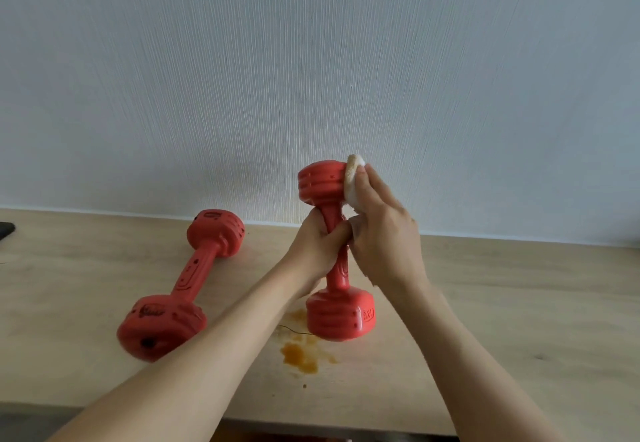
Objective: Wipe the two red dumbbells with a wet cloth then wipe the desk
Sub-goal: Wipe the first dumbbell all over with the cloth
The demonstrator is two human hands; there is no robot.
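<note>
Head-worn view, forward and down, close over desk (519, 303)

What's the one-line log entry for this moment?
left hand: grips upright dumbbell handle | right hand: presses cloth on top head | second dumbbell: lying on desk

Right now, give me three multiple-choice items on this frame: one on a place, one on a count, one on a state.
1. Where is the orange stain?
A. on the desk, beside the upright dumbbell
B. on the wall
C. on the cloth only

2. How many red dumbbells show?
A. one
B. two
C. three

3. How does the lying dumbbell stand?
A. lifted
B. resting on the desk, untouched
C. wrapped in cloth

Key: 1 A, stain lies by its base. 2 B, one upright, one lying. 3 B, the left hand grips the upright one's handle, the right hand presses the cloth on its top.
</note>
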